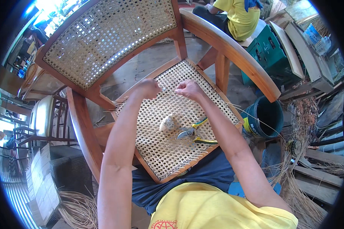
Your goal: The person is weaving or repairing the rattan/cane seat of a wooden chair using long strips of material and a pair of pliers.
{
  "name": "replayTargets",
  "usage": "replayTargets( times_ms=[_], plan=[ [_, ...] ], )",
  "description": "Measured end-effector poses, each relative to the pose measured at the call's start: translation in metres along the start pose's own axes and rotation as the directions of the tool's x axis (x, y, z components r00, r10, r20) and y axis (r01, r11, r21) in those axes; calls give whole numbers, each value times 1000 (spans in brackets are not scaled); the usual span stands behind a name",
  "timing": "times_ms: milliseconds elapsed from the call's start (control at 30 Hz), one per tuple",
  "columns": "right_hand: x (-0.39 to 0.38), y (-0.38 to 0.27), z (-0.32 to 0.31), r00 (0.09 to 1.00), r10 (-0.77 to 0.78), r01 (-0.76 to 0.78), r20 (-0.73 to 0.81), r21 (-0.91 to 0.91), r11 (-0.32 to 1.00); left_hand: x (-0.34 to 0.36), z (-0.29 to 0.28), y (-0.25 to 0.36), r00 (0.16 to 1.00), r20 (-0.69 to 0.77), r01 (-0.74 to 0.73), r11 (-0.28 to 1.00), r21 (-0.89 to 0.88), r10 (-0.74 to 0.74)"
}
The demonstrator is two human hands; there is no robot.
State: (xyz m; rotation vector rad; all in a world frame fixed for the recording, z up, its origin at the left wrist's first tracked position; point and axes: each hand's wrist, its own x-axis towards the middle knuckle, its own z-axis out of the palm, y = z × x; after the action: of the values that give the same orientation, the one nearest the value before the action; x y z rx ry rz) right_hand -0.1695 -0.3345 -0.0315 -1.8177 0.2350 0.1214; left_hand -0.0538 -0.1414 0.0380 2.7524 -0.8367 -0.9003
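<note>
Cane seat webbing (pixel 149 143) spreads beneath my left grip (pixel 150 89) and right grip (pixel 189 91), both similarly near above its far half, fingers curled inward, though I cannot tell what they hold.

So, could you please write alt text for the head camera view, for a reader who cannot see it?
A person's left hand and right hand are close together over the woven cane seat of a wooden armchair. Yellow-handled shears and a small pale lump lie on the seat, and another person in yellow sits beyond.
</note>
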Motion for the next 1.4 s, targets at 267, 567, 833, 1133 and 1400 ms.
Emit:
replayTargets(
  times_ms=[267,567,833,1133,1400],
  plan=[
    [0,-9,-4,957,215,-276,-195,-378,884,6,50,21,995,-46,-91,994,63,94],
    [-4,-17,-12,942,260,-326,-211,-406,854,-10,58,54,977,-213,5,994,106,18],
    [5,-4,15,992,77,-125,-104,-605,786,6,67,21,996,40,92,893,-441,-83],
    [-50,0,-4,986,-140,47,-87,-666,744,-36,-7,-24,946,-323,129,907,400,8],
    [-77,10,-7,961,-219,59,-170,-644,763,-40,-33,-22,962,-273,49,969,243,20]
  ],
)
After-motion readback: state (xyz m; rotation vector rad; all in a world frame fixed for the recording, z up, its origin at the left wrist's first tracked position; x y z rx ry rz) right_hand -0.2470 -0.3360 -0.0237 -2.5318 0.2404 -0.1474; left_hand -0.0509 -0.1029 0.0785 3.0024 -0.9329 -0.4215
